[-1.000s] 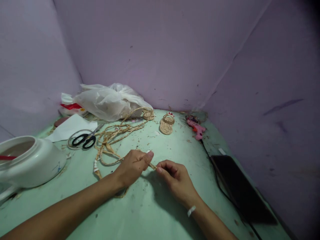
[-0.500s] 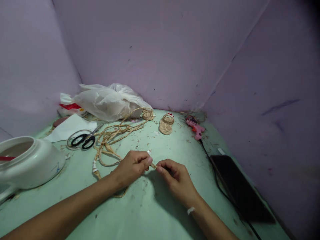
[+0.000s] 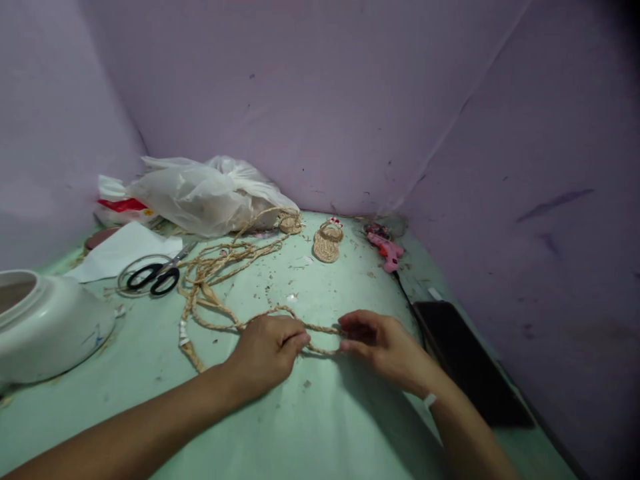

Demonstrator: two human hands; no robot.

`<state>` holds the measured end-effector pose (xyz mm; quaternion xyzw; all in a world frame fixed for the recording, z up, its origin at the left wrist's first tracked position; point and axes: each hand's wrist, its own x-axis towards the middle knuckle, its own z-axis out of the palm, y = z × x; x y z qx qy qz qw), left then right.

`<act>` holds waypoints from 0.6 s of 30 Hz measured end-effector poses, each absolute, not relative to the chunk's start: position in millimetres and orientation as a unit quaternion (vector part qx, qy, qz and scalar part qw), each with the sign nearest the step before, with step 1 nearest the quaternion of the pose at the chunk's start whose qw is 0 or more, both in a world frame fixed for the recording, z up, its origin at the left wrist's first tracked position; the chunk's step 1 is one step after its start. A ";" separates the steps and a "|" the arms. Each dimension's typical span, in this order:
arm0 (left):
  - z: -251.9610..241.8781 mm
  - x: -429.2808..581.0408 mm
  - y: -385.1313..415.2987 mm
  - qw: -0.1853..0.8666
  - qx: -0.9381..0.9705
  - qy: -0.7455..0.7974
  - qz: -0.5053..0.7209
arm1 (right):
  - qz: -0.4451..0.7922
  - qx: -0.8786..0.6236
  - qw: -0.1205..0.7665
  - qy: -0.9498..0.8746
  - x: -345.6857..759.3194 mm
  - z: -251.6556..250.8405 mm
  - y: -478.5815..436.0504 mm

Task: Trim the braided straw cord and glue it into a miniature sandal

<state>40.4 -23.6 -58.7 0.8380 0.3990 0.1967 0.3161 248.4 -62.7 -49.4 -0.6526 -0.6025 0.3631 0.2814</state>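
Observation:
My left hand (image 3: 273, 347) is closed, pinching a tan braided cord (image 3: 325, 329) between thumb and fingers. On the right side of it, the cord makes a narrow loop of two strands. My right hand (image 3: 377, 343) holds the end of that loop, its thumb by the lower strand and its fingers by the upper one. The loop's tip is hidden inside the right hand. Left of my hands, the rest of the cord lies in a loose tangle, with white wrapping (image 3: 183, 331) round one part.
A small woven slipper (image 3: 327, 243) and a coiled piece (image 3: 289, 224) lie farther back. Black-handled scissors (image 3: 165, 281), white paper (image 3: 125, 250), a plastic bag (image 3: 205, 200) and a white pot (image 3: 65, 330) are leftward. A pink glue gun (image 3: 389, 253) and black phone (image 3: 465, 367) lie rightward.
My right hand has moved right, away from the left hand, and its fingers have spread. A two-strand loop of cord now shows between the hands. The view has shifted slightly.

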 end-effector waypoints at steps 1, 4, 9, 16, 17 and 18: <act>-59.3 40.4 -25.1 0.286 0.858 0.383 0.189 | 0.363 -0.641 0.281 -0.615 246.0 -50.5 -65.0; -62.0 40.5 -27.9 0.227 0.886 0.364 0.174 | 0.315 -0.626 0.280 -0.656 238.8 -53.3 -66.9; -67.9 39.8 -29.9 0.186 0.893 0.356 0.202 | 0.259 -0.605 0.250 -0.710 231.1 -52.0 -66.0; -69.2 41.4 -39.8 -0.025 0.933 0.313 0.178 | 0.233 -0.591 0.320 -0.703 223.1 -61.7 -78.7; -68.9 41.4 -41.1 -0.058 0.933 0.303 0.187 | 0.229 -0.593 0.323 -0.701 222.6 -63.6 -79.7; -68.6 41.3 -42.0 -0.078 0.933 0.290 0.198 | 0.225 -0.595 0.325 -0.700 222.5 -65.2 -80.4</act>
